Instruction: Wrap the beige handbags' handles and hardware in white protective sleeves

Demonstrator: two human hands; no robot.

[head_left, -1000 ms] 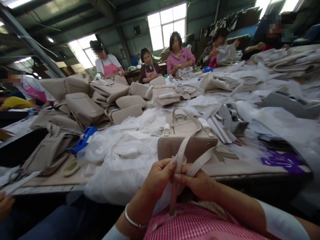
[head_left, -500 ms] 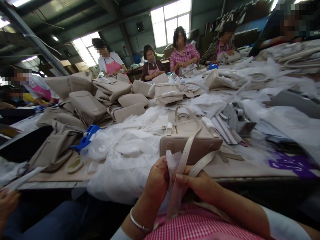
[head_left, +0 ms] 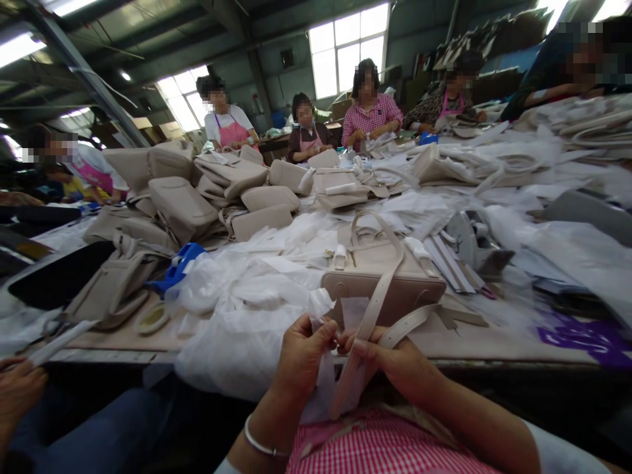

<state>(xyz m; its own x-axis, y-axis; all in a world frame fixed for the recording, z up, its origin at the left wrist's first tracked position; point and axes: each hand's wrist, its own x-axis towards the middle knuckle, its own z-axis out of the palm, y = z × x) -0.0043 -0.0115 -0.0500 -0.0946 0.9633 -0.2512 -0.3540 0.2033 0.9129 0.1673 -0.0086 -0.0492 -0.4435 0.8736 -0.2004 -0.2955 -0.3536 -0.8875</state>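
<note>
My left hand (head_left: 302,352) is closed on thin white wrapping paper (head_left: 322,301), its fingertips pinching close to the other hand. A beige strap (head_left: 374,301) with punched holes passes through my right hand (head_left: 390,355), thumb pressed on top of it. More of the translucent paper hangs around and behind the strap, below both hands. Just beyond lies a beige handbag (head_left: 382,293), its darker bottom panel facing me and the strap looping up over it. White wrapping covers the bag's strap fittings. Some of my right fingertips are hidden behind the strap.
Beige bags (head_left: 182,207) are heaped at the left. A blue tape dispenser (head_left: 180,266) and a tape roll (head_left: 151,319) lie nearer. White plastic and paper (head_left: 247,322) spread across the table. A neighbour's hand (head_left: 20,388) is at lower left; several people work opposite.
My left hand has shifted slightly left and its fingertips now meet my right fingers, with the paper spread apart between them. The whole view has drifted a little; the bag stays put.
</note>
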